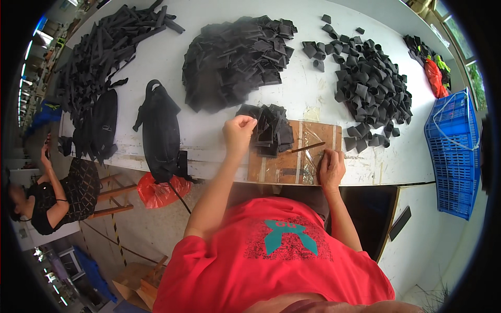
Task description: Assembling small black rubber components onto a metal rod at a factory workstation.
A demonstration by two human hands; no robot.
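Observation:
My left hand (239, 134) is pinched closed at the left edge of a small heap of flat black fabric pieces (274, 130). Whatever lies between its fingertips, if anything, is too small to make out. That heap rests partly on a brown wooden board (289, 175) with clear tape across it. On the board, a thin dark stick (309, 147) lies at a slant. At the board's right edge, my right hand (332, 168) rests with its fingers curled in; what they may hold is hidden.
Behind lies a large pile of flat black pieces (237, 57). Folded black loops (373, 78) are heaped at right, black strips (104, 47) at far left. A black bag (159, 125) hangs over the front edge. A blue crate (453, 151) stands right; a person (52, 195) sits left.

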